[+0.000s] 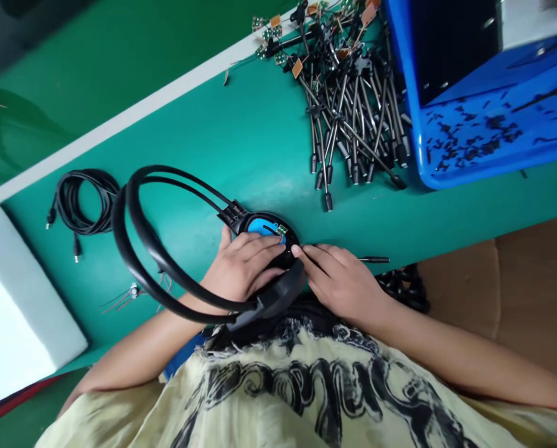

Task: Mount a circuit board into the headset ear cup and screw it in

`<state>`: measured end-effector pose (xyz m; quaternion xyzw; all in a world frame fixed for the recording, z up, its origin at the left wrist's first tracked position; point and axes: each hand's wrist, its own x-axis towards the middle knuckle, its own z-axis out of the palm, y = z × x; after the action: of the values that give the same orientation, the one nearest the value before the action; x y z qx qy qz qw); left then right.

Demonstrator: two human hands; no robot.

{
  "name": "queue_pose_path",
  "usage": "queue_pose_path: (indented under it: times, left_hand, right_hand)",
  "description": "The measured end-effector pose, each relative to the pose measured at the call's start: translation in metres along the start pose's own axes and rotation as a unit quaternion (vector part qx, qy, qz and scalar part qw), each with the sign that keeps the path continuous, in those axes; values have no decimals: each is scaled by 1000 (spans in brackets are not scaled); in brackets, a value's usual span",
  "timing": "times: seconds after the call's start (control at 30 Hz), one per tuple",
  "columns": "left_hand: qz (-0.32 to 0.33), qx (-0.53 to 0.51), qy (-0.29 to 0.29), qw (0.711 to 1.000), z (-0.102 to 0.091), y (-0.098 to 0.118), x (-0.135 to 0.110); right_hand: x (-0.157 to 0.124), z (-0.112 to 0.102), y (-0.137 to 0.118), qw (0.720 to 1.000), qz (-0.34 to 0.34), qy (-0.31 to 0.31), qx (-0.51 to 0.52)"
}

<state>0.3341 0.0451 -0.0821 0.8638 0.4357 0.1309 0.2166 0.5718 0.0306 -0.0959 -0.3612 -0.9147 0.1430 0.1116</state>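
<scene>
A black headset (166, 255) with a double headband lies on the green table (241, 137). One earcup (269, 233) faces up, showing a blue inner part and a small circuit board. My left hand (241, 267) lies over this earcup, fingers curled round it. My right hand (338, 277) meets it from the right, fingertips pinched at the earcup's edge; a thin black rod (374, 259) sticks out beyond the fingers. The second earcup (278, 292) rests under my left wrist near my body.
A pile of several black gooseneck microphone stems (353, 106) lies at the back. To its right stands a blue plastic bin (483, 130). A coiled black cable (84, 202) sits at the left, by a white foam block (12, 311). A brown cardboard surface (506, 286) is on the right.
</scene>
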Motion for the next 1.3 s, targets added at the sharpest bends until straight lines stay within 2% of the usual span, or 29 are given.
queue_pose_path:
  times: [0.13,0.23,0.37,0.47,0.73,0.87,1.07,1.17,1.3]
  left_hand:
    - [35,51,9,998,5,-4,-1]
    - [70,101,-2,992,4,-6,-1]
    - [91,142,-7,986,2,-7,-2]
    - [96,131,-13,987,2,-9,-3]
    - [68,114,-9,991,2,-8,-2]
    - [53,145,-12,988,5,-3,-4]
    - [24,166,33,985,16,-1,-5]
    - [3,162,65,985,19,0,-6]
    - [-40,145,73,986,19,5,-18]
  right_hand:
    - [12,-11,8,990,61,-7,125]
    - [25,-18,17,983,59,-35,170]
    - [35,-18,26,986,21,-69,152]
    - [38,-16,28,992,-2,-66,107]
    - [41,-18,22,994,-2,-105,20]
    - [33,-17,25,994,7,-97,58]
    - [22,-20,23,984,38,-54,167]
    - [23,-26,14,980,37,-47,191]
    - [35,-29,-10,985,-1,-12,173]
